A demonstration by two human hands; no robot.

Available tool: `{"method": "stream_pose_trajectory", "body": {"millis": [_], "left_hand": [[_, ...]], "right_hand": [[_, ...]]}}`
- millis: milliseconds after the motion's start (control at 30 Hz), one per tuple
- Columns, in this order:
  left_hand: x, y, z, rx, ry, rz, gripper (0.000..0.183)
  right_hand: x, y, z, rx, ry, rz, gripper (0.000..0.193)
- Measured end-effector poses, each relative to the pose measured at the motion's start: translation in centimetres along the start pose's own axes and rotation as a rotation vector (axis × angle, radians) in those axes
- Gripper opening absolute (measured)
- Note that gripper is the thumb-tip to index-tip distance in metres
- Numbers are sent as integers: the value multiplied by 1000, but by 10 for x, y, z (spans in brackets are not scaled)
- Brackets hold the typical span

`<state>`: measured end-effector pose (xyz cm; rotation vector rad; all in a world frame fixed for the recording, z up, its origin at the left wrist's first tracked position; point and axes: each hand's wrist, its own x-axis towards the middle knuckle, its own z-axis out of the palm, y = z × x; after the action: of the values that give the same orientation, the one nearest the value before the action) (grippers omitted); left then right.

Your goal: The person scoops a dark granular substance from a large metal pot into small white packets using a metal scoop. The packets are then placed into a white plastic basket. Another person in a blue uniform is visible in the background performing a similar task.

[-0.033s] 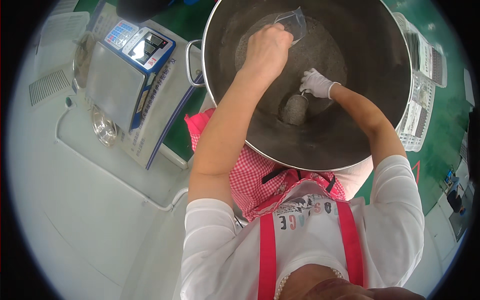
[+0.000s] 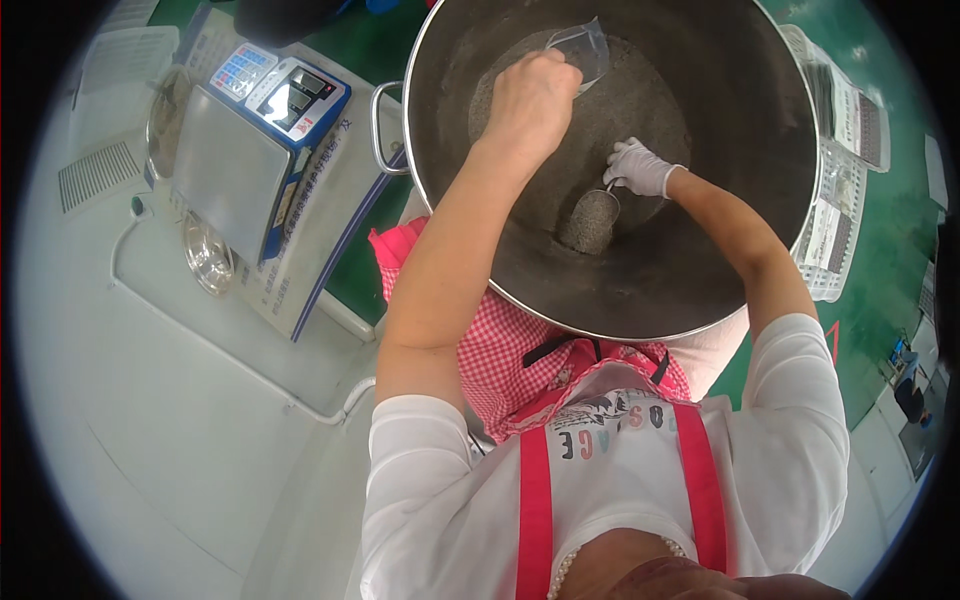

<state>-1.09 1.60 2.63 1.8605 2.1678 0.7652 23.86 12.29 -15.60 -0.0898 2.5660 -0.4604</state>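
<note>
A large round metal pot (image 2: 740, 290) stands right in front of me, with grey-brown granular powder (image 2: 640, 90) spread over its bottom. Inside it, my gloved right hand (image 2: 637, 167) is closed round the handle of a metal scoop (image 2: 588, 222), which is heaped with the same powder and lies low in the pot on the near side. My bare left hand (image 2: 537, 100) pinches a clear plastic bag (image 2: 585, 50) over the far part of the powder. The bag's lower part is hidden behind the fingers.
At the left, a blue-and-white digital scale (image 2: 240, 165) sits on a table, with a shiny metal bowl (image 2: 207, 252) beside it. The pot's loop handle (image 2: 383, 128) juts toward the scale. White plastic baskets (image 2: 838, 225) holding printed packets stand right of the pot.
The scoop and my right hand have shifted very slightly to the right. My left hand with the plastic bag has moved a touch left.
</note>
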Motion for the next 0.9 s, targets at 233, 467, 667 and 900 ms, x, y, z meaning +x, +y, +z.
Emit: {"method": "stream_pose_trajectory", "body": {"millis": [233, 467, 667, 900], "left_hand": [[-2, -8, 3, 17, 29, 63, 14], [-2, 7, 7, 20, -48, 154, 14], [-9, 26, 20, -40, -79, 213, 14], [-13, 22, 27, -38, -85, 233, 14]], "right_hand": [[-113, 26, -152, 204, 443, 205, 15], [-176, -1, -296, -32, 556, 374, 17], [-124, -84, -328, -697, 424, 427, 8], [-132, -118, -338, -719, 370, 463, 9]]}}
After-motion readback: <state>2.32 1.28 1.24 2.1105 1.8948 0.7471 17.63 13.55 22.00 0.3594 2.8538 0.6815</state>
